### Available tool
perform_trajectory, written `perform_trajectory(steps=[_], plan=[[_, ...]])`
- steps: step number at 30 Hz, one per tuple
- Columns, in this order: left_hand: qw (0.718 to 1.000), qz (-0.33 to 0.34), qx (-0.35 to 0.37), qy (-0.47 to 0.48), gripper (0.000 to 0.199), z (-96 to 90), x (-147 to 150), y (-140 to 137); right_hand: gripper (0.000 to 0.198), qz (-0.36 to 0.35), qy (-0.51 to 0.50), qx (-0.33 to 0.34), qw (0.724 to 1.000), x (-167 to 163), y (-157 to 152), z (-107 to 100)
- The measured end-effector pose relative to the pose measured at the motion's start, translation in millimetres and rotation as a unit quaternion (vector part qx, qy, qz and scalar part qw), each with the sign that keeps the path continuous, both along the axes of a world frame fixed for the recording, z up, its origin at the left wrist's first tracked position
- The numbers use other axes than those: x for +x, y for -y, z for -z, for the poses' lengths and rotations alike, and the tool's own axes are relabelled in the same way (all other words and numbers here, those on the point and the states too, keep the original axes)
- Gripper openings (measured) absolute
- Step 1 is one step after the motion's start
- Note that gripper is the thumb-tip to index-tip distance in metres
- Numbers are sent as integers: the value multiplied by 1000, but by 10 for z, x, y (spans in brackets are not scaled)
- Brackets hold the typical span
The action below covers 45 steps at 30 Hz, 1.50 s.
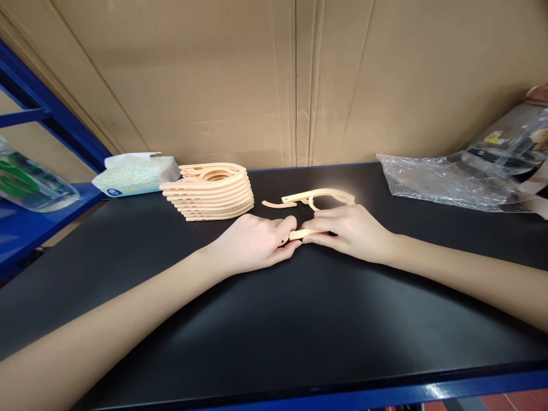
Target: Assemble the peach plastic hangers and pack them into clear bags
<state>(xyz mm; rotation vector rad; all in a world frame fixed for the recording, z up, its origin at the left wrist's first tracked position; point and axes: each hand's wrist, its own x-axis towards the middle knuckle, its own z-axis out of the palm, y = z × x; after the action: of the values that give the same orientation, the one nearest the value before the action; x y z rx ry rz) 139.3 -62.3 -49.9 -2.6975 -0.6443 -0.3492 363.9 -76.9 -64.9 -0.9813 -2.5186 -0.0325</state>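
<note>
In the middle of the black table, my left hand (257, 241) and my right hand (354, 231) come close together. Both are closed on a pale peach plastic folding hanger piece (301, 234), pinched between thumbs and fingers. Most of it is covered by my fingers, so its full shape is hidden. Just behind my hands lies a curved hanger arm (329, 192) of the same colour, with a hanger hook (274, 204) at its left end. Beyond my left hand is a neat stack of folded hangers (209, 194), lying flat on one another.
A tissue pack (139, 176) is left of the stack. Crumpled clear plastic bags (445, 177) lie at the back right. A blue metal shelf frame (51, 125) with a clear bottle (34, 180) stands left. Cardboard (214, 80) backs the black table (308, 325).
</note>
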Motion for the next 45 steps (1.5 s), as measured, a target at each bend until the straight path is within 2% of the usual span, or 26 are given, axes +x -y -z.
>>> perform_trajectory(steps=[7, 10, 15, 19, 21, 23, 26, 29, 33, 37, 45], plan=[[1000, -13, -5, 19, 21, 10, 1, 9, 22, -13, -34, 8, 999, -10, -8, 4], [999, -11, -1, 43, 20, 17, 0, 0, 27, -1, -72, 24, 997, -19, -5, -12], [999, -18, -10, 47, 19, 27, -6, -13, 27, 18, -98, 79, 992, -8, -25, -64], [999, -24, 0, 45, 19, 34, -18, -19, 28, 73, -107, 129, 983, 42, -74, -90], [999, -21, 6, 45, 18, 33, -24, -21, 29, 104, -118, 112, 981, 69, -111, -81], [999, -15, 5, 43, 19, 29, -25, -23, 30, 127, -132, 63, 981, 90, -158, -58], [999, -6, -5, 36, 20, 24, -19, -24, 36, 135, -160, -22, 978, 107, -227, -22], [999, 4, -19, 26, 21, 17, -11, -18, 37, 132, -180, -63, 973, 106, -260, -13], [998, 27, -53, 15, 14, -9, -3, 6, 31, 137, -162, -76, 974, 96, -253, -24], [994, 54, -91, 7, 2, -44, 6, 23, 20, 171, -145, -67, 972, 100, -259, -5], [991, 92, -97, 5, 18, -79, 22, 3, 25, 182, -117, -60, 974, 101, -271, 5]])
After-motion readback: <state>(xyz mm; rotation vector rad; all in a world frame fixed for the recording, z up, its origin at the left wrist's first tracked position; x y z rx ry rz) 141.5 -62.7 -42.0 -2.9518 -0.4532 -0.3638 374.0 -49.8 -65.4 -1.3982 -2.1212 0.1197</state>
